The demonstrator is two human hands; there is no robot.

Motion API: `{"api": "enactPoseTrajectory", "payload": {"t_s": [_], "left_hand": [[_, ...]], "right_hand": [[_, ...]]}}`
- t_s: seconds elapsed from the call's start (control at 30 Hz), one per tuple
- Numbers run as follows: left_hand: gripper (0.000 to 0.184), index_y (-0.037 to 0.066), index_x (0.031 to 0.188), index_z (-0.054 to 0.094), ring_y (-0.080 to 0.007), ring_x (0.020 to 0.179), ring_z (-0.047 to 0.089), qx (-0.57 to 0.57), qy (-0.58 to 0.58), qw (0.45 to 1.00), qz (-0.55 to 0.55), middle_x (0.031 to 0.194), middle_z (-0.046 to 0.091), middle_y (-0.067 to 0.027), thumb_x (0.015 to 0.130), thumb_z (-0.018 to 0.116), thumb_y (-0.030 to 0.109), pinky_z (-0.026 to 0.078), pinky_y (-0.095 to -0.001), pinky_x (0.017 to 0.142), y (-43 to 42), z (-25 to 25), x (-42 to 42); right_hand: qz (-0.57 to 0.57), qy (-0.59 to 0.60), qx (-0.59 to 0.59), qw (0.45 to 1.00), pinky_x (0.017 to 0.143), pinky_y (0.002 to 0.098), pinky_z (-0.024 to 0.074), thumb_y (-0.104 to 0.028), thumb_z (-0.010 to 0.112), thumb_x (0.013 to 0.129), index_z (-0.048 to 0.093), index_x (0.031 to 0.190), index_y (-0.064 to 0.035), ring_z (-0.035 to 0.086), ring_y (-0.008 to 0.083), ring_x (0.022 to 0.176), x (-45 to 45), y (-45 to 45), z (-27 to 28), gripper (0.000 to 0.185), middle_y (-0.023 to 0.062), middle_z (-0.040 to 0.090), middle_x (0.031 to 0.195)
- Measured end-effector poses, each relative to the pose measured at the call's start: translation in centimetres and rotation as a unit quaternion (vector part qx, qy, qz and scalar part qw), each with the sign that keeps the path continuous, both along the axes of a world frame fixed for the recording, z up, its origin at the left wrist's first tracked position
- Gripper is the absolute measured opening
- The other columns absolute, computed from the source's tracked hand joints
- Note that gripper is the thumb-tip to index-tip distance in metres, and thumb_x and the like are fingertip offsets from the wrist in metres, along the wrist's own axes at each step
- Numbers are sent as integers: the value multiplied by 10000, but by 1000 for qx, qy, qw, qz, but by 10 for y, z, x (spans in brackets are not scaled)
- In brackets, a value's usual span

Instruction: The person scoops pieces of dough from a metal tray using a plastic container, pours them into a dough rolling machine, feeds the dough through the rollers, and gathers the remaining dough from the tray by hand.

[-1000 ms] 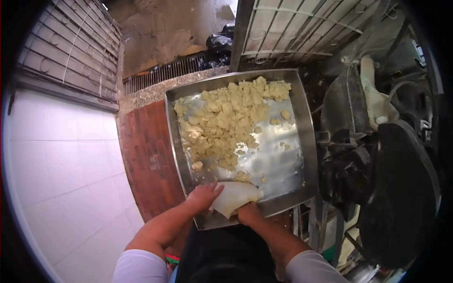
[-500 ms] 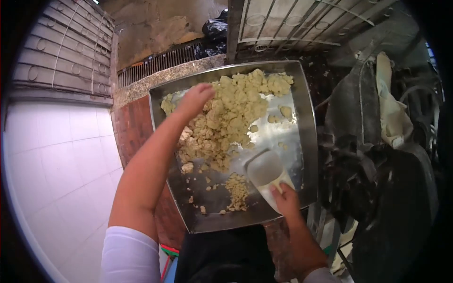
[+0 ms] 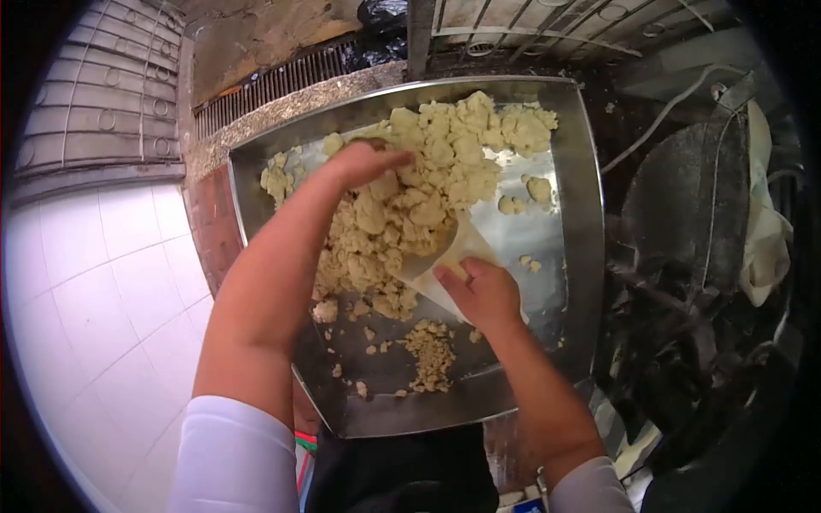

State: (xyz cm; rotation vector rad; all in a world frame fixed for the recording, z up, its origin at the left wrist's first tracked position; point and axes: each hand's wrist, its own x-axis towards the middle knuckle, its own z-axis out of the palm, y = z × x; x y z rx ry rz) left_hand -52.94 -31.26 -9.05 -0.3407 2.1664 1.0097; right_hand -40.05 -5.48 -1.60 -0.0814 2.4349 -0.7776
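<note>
A crumbly, pale yellow dough-like mass (image 3: 376, 248) lies heaped in a wide metal tray (image 3: 576, 256). My left hand (image 3: 369, 162) rests on the upper left of the heap, thumb stretched away from the fingers; the fingertips are partly hidden among the lumps. My right hand (image 3: 486, 295) grips a white scoop (image 3: 473, 241), its front edge pushed against the right side of the heap. Near the tray's front lies a small pile of fine crumbs (image 3: 430, 355).
White tiles (image 3: 111, 282) cover the left side. Metal grilles (image 3: 103, 94) stand at the back left and back right. Beyond the tray are a floor drain grate (image 3: 274, 85) and a black plastic bag (image 3: 382, 30). Dark equipment with a pale cloth (image 3: 761, 231) stands on the right.
My right hand has brought the scoop up and left from the bare metal to the heap's edge. My left hand has shifted slightly right onto the lumps. The view has moved a little.
</note>
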Motion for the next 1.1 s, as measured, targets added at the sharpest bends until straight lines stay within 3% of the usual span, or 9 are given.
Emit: {"api": "enactPoseTrajectory", "payload": {"t_s": [0.17, 0.23, 0.37, 0.63, 0.7, 0.87, 0.9, 0.97, 1.1], "left_hand": [[732, 23, 1188, 599, -306, 1002, 633, -53, -35, 998, -23, 1108, 643, -192, 715, 659, 578, 504, -414, 877, 51, 34, 40], [671, 30, 1218, 567, -336, 1101, 567, -204, 117, 970, -56, 1214, 568, -204, 745, 647, 499, 476, -438, 920, 78, 45, 67], [700, 18, 1280, 500, -372, 1156, 512, -146, 162, 974, -59, 1257, 484, -253, 776, 627, 487, 435, -453, 962, 110, 35, 117], [677, -4, 1304, 469, -414, 1200, 476, -37, 2, 990, -134, 1282, 497, -284, 823, 506, 470, 405, -463, 996, 125, 45, 140], [530, -6, 1127, 583, -383, 1162, 522, -24, 14, 988, -155, 1219, 553, -245, 830, 484, 420, 421, -460, 969, 121, 56, 148], [430, 53, 1143, 613, -337, 1099, 570, -78, 200, 972, 92, 1123, 619, -193, 849, 631, 367, 454, -387, 941, 23, 48, 153], [520, 50, 1194, 582, -376, 1083, 562, -173, 287, 937, 99, 1173, 579, -216, 853, 614, 441, 440, -394, 955, -7, 44, 146], [657, 93, 1293, 519, -425, 1260, 420, -303, 183, 928, 119, 1437, 348, -242, 824, 574, 550, 402, -444, 1006, -53, 26, 129], [785, 125, 1388, 435, -440, 1356, 287, -207, 81, 965, 136, 1546, 123, -222, 779, 588, 596, 343, -499, 1049, -56, -9, 111]], "right_hand": [[-9, 35, -11, 999, 527, 416, 435, -521, 642, 820, 578, 685, -47, 572, 319, 537, 13, 3, -20, 497, 114, 549, 544], [-13, 43, -8, 999, 515, 403, 424, -477, 673, 814, 601, 700, -50, 551, 312, 517, 17, 5, -21, 448, 119, 536, 541], [-42, 25, -25, 998, 597, 407, 470, -502, 657, 816, 620, 744, -49, 605, 335, 628, 41, 14, -36, 460, 142, 603, 640], [-96, 28, -93, 991, 619, 387, 471, -464, 666, 822, 682, 855, -74, 609, 317, 644, 98, 38, -40, 391, 123, 625, 684], [-93, -54, -65, 992, 616, 383, 471, -463, 653, 834, 691, 878, -80, 618, 309, 651, 107, 51, -22, 388, 123, 624, 679], [-54, -41, -33, 997, 601, 383, 468, -475, 641, 842, 695, 873, -82, 612, 299, 610, 122, 85, -2, 398, 117, 606, 633], [-42, -47, -14, 998, 596, 383, 468, -475, 642, 841, 693, 858, -78, 610, 300, 598, 123, 87, 4, 401, 119, 598, 616], [-32, -52, -4, 998, 589, 389, 467, -493, 635, 840, 683, 822, -72, 604, 308, 590, 120, 85, 11, 424, 122, 589, 602], [49, -9, 51, 997, 576, 418, 462, -553, 612, 829, 641, 709, -58, 595, 330, 592, 97, 56, 14, 510, 133, 572, 578]]}}
